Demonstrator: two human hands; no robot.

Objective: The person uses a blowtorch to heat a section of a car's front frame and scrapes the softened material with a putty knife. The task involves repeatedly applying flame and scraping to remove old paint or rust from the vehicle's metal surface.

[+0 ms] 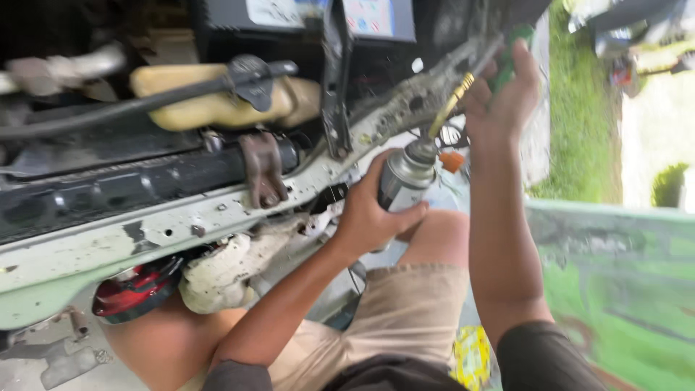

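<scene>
My left hand (369, 213) is wrapped around a silver metal canister (404, 177) with a brass tube nozzle (450, 107) rising from its top. That nozzle points up toward the pale, rust-flecked front beam (217, 213) of an open engine bay. Above it, my right hand (499, 101) grips a green-handled tool (512, 54) right beside the brass tip, with the fingers closed round the handle. The tool's working end is hidden behind the beam. My bent knees in beige shorts sit below both arms.
A yellowed plastic reservoir (217, 101) with a black cap and hose lies behind the beam, and a battery (304, 18) sits above it. A red disc-shaped horn (134, 289) and a dirty white rag (221, 275) hang below. A green painted panel (615, 275) and grass (579, 123) are on the right.
</scene>
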